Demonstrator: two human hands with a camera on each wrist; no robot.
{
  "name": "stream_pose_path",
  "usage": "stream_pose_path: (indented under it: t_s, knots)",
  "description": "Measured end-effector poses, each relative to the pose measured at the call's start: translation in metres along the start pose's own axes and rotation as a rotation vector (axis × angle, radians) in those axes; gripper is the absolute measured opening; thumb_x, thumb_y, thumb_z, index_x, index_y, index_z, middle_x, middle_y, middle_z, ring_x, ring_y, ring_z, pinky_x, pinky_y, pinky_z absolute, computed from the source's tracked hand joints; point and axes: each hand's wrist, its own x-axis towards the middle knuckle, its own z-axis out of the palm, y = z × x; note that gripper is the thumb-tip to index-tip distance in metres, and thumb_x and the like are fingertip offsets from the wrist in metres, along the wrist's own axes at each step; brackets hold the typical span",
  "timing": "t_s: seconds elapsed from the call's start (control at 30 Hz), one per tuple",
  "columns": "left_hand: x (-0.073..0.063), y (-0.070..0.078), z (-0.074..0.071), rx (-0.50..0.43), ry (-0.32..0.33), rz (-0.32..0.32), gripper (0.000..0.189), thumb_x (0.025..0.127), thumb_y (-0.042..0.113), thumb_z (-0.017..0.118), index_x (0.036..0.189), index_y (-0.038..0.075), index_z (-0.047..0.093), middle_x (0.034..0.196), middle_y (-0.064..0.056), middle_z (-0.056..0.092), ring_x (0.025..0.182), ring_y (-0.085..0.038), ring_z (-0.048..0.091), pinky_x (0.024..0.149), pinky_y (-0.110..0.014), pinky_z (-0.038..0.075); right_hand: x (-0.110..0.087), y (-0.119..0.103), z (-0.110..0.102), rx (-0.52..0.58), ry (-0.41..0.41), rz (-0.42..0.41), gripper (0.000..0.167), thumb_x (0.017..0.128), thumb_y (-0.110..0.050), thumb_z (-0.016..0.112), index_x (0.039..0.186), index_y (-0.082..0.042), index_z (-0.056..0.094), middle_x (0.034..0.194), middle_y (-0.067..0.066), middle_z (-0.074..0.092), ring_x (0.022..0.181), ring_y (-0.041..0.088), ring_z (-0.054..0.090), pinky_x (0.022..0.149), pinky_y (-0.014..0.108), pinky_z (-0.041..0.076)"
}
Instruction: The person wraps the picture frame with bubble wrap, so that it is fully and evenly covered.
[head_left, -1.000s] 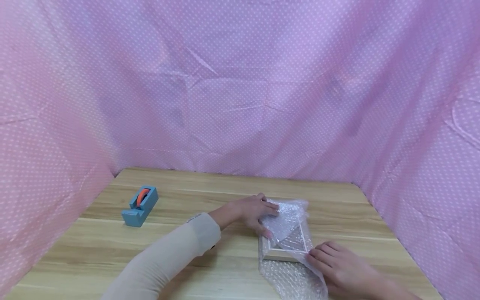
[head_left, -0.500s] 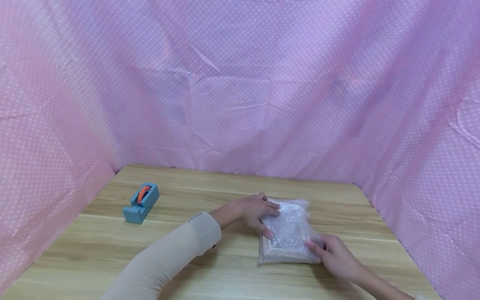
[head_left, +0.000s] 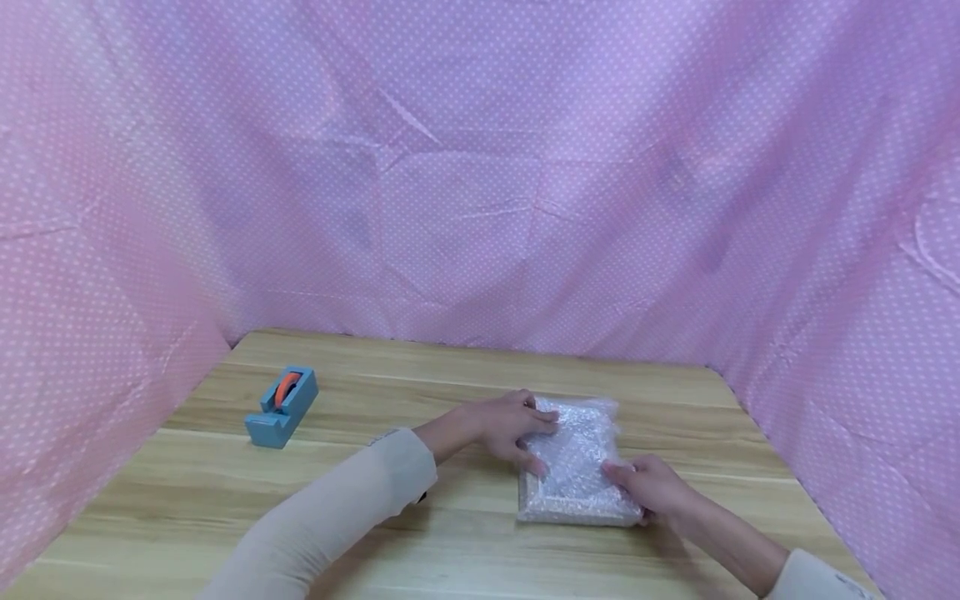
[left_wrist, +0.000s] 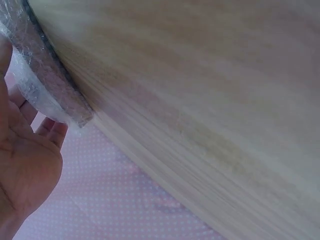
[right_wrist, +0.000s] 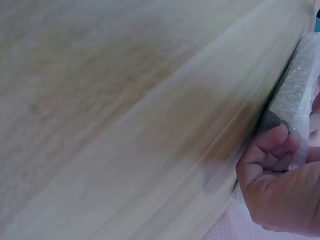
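Toward the right of the table, a picture frame [head_left: 577, 510] lies flat, its light border showing faintly through the clear bubble wrap [head_left: 573, 454] folded over it. My left hand [head_left: 506, 427] rests on the left side of the bundle with fingers spread; the left wrist view has its fingers on top of the bubble wrap [left_wrist: 45, 75]. At the near right corner, my right hand [head_left: 660, 492] pinches the bubble wrap, thumb on top. From the right wrist, curled fingers of the right hand [right_wrist: 280, 185] grip the edge of the bubble wrap [right_wrist: 295, 100].
A blue tape dispenser [head_left: 300, 404] with an orange roll [head_left: 285, 389] stands at the table's left. The wooden table [head_left: 420, 367] is bordered by pink polka-dot cloth [head_left: 480, 208] at the back and sides.
My right hand has brought the near flap of bubble wrap up over the frame and moved slightly away from me to the right edge. The left hand has stayed in place.
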Motion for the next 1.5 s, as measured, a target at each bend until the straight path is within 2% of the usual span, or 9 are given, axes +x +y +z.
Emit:
stream_pose_path:
  t_s: [0.17,0.5,0.67,0.77,0.87,1.03,1.17,1.33,1.5]
  knots:
    - [-0.001,0.008,-0.001,0.000,-0.015,-0.026,0.089,0.093,0.080,0.040,0.157,0.017,0.041,0.165,0.002,0.031,0.126,-0.020,0.041,0.103,-0.029,0.040,0.000,-0.004,-0.001,0.029,-0.037,0.028,0.035,0.103,-0.024,0.061,0.073,-0.009,0.050,0.057,-0.002,0.049,0.047,0.009,0.042,0.044,0.022,0.039]
    - [0.007,0.027,0.005,0.114,0.010,-0.078,0.103,0.082,0.084,0.056,0.152,0.009,0.049,0.160,-0.010,0.040,0.104,-0.017,0.042,0.095,-0.027,0.040,0.001,-0.005,-0.004,0.015,-0.071,-0.002,0.038,0.101,-0.027,0.064,0.069,-0.011,0.051,0.058,-0.002,0.053,0.049,0.009,0.047,0.044,0.022,0.041]
    - [0.008,0.033,0.001,0.105,-0.018,-0.071,0.100,0.083,0.081,0.059,0.153,0.010,0.047,0.161,-0.010,0.039,0.113,-0.021,0.047,0.098,-0.028,0.041,0.008,0.004,-0.015,-0.299,-0.064,-0.340,0.047,0.099,-0.031,0.068,0.061,-0.014,0.047,0.053,-0.010,0.046,0.047,0.003,0.039,0.043,0.019,0.035]
    - [0.008,0.033,0.002,0.103,-0.035,-0.077,0.100,0.084,0.079,0.060,0.154,0.009,0.045,0.162,-0.010,0.037,0.123,-0.027,0.046,0.104,-0.030,0.040,0.016,0.009,-0.017,-0.536,0.050,-0.599,0.046,0.097,-0.034,0.071,0.061,-0.021,0.045,0.054,-0.017,0.038,0.048,-0.002,0.033,0.043,0.019,0.032]
    - [0.006,0.031,0.001,0.092,-0.034,-0.099,0.099,0.084,0.078,0.062,0.154,0.010,0.045,0.163,-0.009,0.036,0.129,-0.030,0.044,0.109,-0.033,0.039,0.024,0.011,-0.016,-0.659,0.168,-0.739,0.039,0.092,-0.037,0.077,0.070,-0.024,0.047,0.066,-0.017,0.040,0.058,0.000,0.038,0.050,0.021,0.036]
    - [0.003,0.027,0.000,0.068,-0.037,-0.098,0.099,0.083,0.076,0.065,0.154,0.010,0.045,0.163,-0.008,0.035,0.135,-0.033,0.042,0.114,-0.036,0.036,0.034,0.014,-0.012,-0.761,0.258,-0.817,0.043,0.085,-0.044,0.082,0.109,-0.014,0.064,0.105,0.003,0.059,0.097,0.020,0.055,0.079,0.038,0.053]
    - [0.000,0.021,0.000,0.071,-0.036,-0.095,0.098,0.083,0.075,0.066,0.154,0.010,0.046,0.163,-0.008,0.035,0.142,-0.037,0.039,0.119,-0.039,0.031,0.044,0.011,-0.011,-0.831,0.240,-0.906,0.068,0.088,-0.046,0.078,0.140,-0.007,0.058,0.143,0.023,0.054,0.133,0.045,0.047,0.106,0.068,0.039]
    - [-0.009,0.010,0.001,0.057,-0.030,-0.112,0.099,0.083,0.075,0.066,0.155,0.011,0.044,0.164,-0.007,0.034,0.145,-0.041,0.035,0.121,-0.044,0.028,0.055,0.001,-0.007,-0.882,0.149,-0.970,0.059,0.093,-0.045,0.073,0.138,-0.008,0.063,0.144,0.024,0.055,0.135,0.047,0.048,0.110,0.068,0.035]
    - [-0.024,-0.003,0.001,0.022,-0.016,-0.139,0.099,0.083,0.074,0.067,0.155,0.011,0.043,0.164,-0.007,0.033,0.148,-0.044,0.031,0.124,-0.049,0.022,0.065,-0.015,0.004,-0.889,0.067,-0.919,0.057,0.095,-0.048,0.069,0.138,-0.011,0.064,0.144,0.023,0.055,0.133,0.044,0.051,0.109,0.063,0.040]
